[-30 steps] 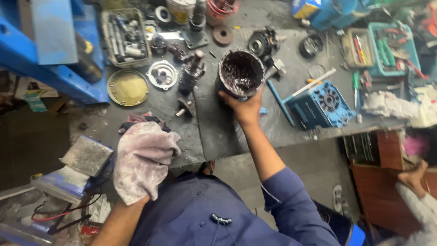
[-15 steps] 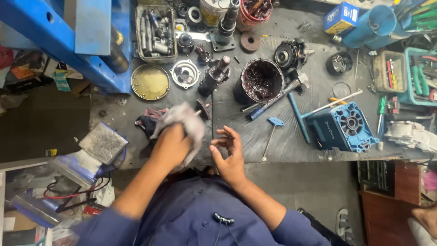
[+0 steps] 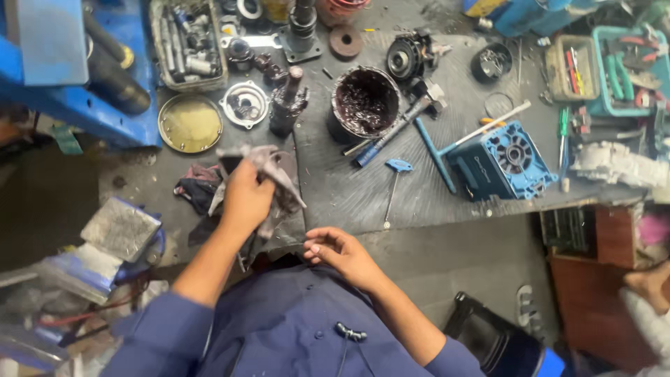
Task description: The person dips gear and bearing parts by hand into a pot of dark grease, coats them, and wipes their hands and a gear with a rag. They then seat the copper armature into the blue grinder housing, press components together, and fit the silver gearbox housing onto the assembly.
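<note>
My left hand (image 3: 246, 197) grips a dirty grey rag (image 3: 276, 178) and presses it down on the dark workbench (image 3: 349, 195) near its front edge. My right hand (image 3: 340, 253) hangs just off the bench edge, close to my body, fingers loosely curled with nothing in them. Beyond the rag stands a black tub of dark grease (image 3: 364, 103). A dark metal machine part (image 3: 287, 105) stands upright left of the tub.
A blue motor housing (image 3: 500, 159), a hammer (image 3: 398, 129) and a blue T-handle key (image 3: 394, 188) lie to the right. A round yellow lid (image 3: 189, 123), a tray of parts (image 3: 188, 45) and tool bins (image 3: 614, 66) line the back. Another person's hand (image 3: 649, 283) is at right.
My right hand left the grease tub and came back to my body. My left hand carried the rag from beside me onto the bench, after both hands met at it.
</note>
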The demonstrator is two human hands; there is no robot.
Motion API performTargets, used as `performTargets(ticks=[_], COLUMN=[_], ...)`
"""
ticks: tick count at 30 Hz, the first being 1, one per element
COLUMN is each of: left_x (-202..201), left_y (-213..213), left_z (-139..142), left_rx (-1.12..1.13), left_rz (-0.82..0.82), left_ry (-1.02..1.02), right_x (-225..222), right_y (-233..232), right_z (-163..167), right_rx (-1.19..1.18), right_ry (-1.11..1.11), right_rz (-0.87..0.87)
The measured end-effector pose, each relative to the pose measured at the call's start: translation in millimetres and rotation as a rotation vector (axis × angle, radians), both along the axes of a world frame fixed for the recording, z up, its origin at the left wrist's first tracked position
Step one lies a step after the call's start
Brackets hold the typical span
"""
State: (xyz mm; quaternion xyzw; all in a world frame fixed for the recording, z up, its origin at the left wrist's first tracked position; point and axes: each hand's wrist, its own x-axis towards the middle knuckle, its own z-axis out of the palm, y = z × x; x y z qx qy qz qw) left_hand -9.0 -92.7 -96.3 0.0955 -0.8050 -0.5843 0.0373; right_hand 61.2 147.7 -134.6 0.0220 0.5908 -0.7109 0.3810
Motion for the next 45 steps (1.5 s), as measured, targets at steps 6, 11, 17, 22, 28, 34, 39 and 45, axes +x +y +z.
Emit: performTargets(ticks=[6,11,17,22,28,34,39,45], left_x=[60.3,91.1,92.2,76.7,74.7,77.9,77.0,85.3], left_y=[36.2,58.8,63.5,58.5,54.7,52.7,61.4,61.2], left_z=[29.6,25.6,9.3,14.0,19.3,10.6,6.3,18.8], left_rx=[0.328,0.432,0.783,1.081,0.880,0.247,0.837,1.165], left_rz=[-0.041,-0.008,0.031,0.008,-0.338,-0.188,-0.051,-0.124], left_ry=[0.175,0.293,0.142,-0.162,-0.313,0.007,0.009,-0.041], right_x=[-1.4,6.3,16.4,17.6,31.0,25.8,20.9,16.3], right_y=[-14.1,-22.9,-30.1,-12.2,0.9,-7.1,-15.7,0.8], right_z=[38.3,69.3,72.0,47.2,37.6,59.2,64.3,53.9], right_rx=[-0.216,-0.191,-0.096,-0.094,-0.024,-0.205,-0.261,-0.283], right_ry=[-0.145,0.081,-0.076,0.219,0.528,0.241,-0.199,-0.376], right_rz=[0.092,0.100,-0.490,-0.828,-0.734,-0.591,-0.574,-0.568])
